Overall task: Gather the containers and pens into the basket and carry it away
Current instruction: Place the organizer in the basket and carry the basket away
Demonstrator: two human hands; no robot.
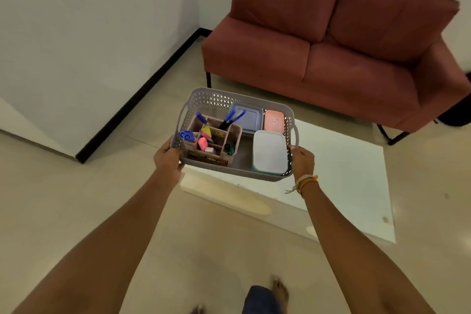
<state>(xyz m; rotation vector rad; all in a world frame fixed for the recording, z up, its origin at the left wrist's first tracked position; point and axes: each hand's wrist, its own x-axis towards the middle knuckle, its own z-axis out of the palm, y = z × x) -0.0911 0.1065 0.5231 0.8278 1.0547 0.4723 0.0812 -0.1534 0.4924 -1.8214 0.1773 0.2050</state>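
Head view: the grey lattice basket is held out in front of the person at arm's length, above the near edge of a low white table. The left hand is clamped on the basket's left near corner and the right hand grips the right near corner, just below the side handle; fingers wrap the rim on both sides, so the load is shared about evenly.

Inside, a pink divided organiser sits at the left with blue pens standing in it. Three lidded containers fill the right: a white-lidded one nearest the right hand, a blue-grey one and a small pink one behind it. The table's visible top looks bare, so gathering seems done, though glare may hide something small.

The basket's long axis runs left to right between the hands, tilted slightly down on the right. Carrying it away would mean turning the body while keeping that axis level, since the pens stand loose. A red sofa lies beyond the table.
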